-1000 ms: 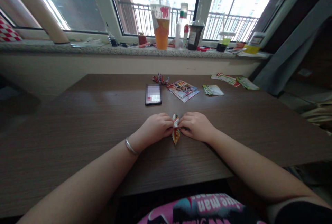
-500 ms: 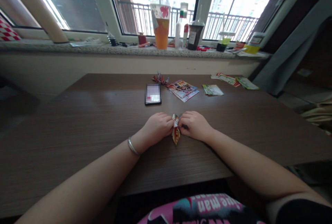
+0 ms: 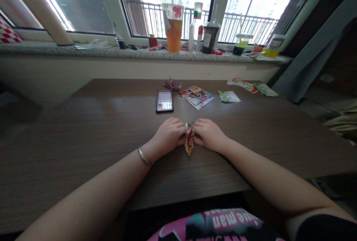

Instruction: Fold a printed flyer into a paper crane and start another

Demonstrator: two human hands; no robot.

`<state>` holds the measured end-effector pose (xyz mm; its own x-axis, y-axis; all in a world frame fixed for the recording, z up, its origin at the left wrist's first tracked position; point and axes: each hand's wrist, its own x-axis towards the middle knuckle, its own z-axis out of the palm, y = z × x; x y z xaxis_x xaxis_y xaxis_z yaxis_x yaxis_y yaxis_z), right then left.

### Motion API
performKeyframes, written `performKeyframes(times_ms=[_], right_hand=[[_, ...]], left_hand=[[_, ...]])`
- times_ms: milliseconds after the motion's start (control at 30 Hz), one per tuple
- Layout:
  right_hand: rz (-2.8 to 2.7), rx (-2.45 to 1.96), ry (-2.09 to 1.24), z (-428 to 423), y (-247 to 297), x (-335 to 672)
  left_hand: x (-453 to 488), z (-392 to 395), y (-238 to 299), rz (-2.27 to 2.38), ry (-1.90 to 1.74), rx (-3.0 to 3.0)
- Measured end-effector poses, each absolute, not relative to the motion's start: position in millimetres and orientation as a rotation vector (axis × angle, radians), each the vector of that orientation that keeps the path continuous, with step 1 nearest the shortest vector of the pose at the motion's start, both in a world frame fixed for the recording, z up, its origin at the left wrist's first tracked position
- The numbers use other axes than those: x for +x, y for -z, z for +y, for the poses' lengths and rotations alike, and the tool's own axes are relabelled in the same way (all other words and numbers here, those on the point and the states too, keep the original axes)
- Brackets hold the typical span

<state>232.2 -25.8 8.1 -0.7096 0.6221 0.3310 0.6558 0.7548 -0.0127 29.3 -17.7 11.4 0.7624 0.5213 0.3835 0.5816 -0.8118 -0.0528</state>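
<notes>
Between my two hands is a small piece of folded paper (image 3: 189,147), printed in orange, white and red and pointed at its near end. My left hand (image 3: 170,134) grips its left edge with curled fingers; a silver bangle circles that wrist. From the other side, my right hand (image 3: 208,135) pinches the right edge. The fingertips of both hands are partly hidden. Beyond the hands lies a phone (image 3: 164,101) with a lit, blurred screen. To its right is a stack of printed paper sheets (image 3: 197,97), with a folded paper piece (image 3: 172,84) behind the phone.
Thin green-and-white papers (image 3: 229,96) lie on the brown table (image 3: 92,129), with more printed strips (image 3: 245,85) at the back right. On the stone windowsill (image 3: 106,52) stand an orange drink cup (image 3: 174,34), a clear bottle (image 3: 192,32) and a dark drink cup (image 3: 209,38).
Both hands have shifted very slightly away from me at the paper. Its middle folds have turned, showing more red between my fingers. The other things stay put.
</notes>
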Motion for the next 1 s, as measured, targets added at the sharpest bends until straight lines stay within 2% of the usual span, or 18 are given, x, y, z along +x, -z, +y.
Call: performKeyframes(times_ms=[300,667,1000], right_hand=[[-2.617,-1.017,0.077,-27.7,-8.7,236.5],[-2.647,-1.032,0.115,-26.3,-7.3,231.6],[-2.608,-1.091,-0.151,-22.6,-9.2,234.7]], left_hand=[[27.4,-14.8,-7.1,-0.881,0.704,-2.948],[28.5,-16.6,-8.4,-0.879,0.679,-2.967],[24.7,-15.8,-5.5,-1.067,0.794,-3.015]])
